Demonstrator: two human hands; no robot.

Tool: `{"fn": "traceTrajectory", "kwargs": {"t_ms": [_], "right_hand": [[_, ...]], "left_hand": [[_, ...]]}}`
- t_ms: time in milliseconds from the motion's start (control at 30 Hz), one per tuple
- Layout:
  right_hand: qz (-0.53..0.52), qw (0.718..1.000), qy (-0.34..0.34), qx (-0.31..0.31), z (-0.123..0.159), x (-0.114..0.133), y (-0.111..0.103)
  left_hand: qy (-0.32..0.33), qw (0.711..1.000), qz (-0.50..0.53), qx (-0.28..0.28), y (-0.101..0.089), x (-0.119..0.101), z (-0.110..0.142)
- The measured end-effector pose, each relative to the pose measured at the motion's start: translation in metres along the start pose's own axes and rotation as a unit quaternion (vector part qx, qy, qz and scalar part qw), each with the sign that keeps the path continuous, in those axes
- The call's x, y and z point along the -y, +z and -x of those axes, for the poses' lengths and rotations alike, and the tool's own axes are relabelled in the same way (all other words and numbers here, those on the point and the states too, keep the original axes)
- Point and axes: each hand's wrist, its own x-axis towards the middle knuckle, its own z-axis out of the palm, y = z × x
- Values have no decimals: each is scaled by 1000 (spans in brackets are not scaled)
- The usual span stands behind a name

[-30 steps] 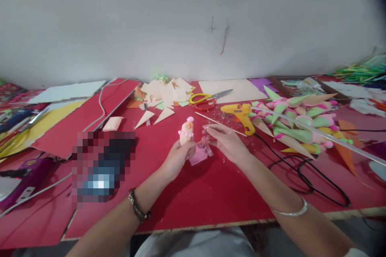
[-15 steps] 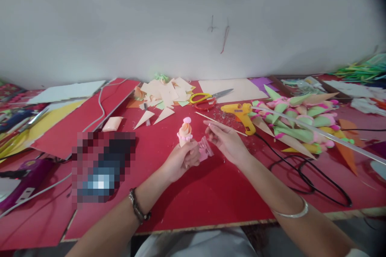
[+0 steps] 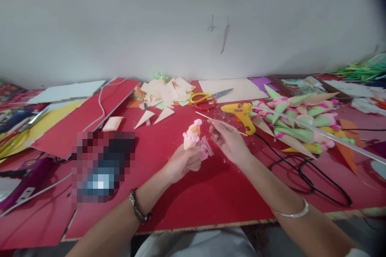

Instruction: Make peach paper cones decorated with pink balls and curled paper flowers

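My left hand (image 3: 183,161) is wrapped round a toy ice cream cone (image 3: 193,133), held upright with a slight tilt to the right. It has a peach cone, an orange swirl, a ring of small pink balls and a pink ball on top; its lower part is hidden in my fist. To its right is my right hand (image 3: 227,140), raised, thumb and forefinger pinched together. Whatever is in that pinch is too small to make out. Between the hands, a clear packet with pink stuff (image 3: 206,148) lies on the red table (image 3: 211,204).
A yellow glue gun (image 3: 243,114) with a black cord lies beyond my right hand, near a thin stick (image 3: 202,115). Scissors (image 3: 208,98) and paper scraps (image 3: 164,91) are at the back. Several finished cones (image 3: 297,118) are heaped right; a blurred-out dark object (image 3: 105,168) is left.
My left hand has turned the ice cream cone, and its top has moved right and slightly down. My right hand has shifted a little to the right, still pinching.
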Motion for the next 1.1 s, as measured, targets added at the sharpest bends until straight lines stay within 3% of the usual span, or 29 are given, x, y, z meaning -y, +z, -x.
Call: {"fn": "traceTrajectory", "kwargs": {"t_ms": [133,233,333,433,533,833,933,1100], "right_hand": [[-8,1000,-23,-14,-2,1,-2],[-16,999,-43,-25,-4,1,-2],[-22,999,-38,-22,-3,1,-1],[-14,999,-24,-26,-2,1,0],[7,999,-22,-32,-1,1,1],[-10,999,-11,-42,-1,5,1],[-6,999,-16,-40,-2,5,0],[0,999,-30,-25,-3,2,-2]], "left_hand": [[46,992,-109,-39,1,3,-3],[57,962,-246,-102,-1,5,-5],[48,930,-341,-126,-2,7,-5],[92,911,-383,-118,-2,6,-3],[142,874,-451,-111,-1,4,0],[165,796,-580,-54,-6,2,0],[173,794,-580,-55,-5,0,1],[182,826,-528,-74,-1,-1,3]]}}
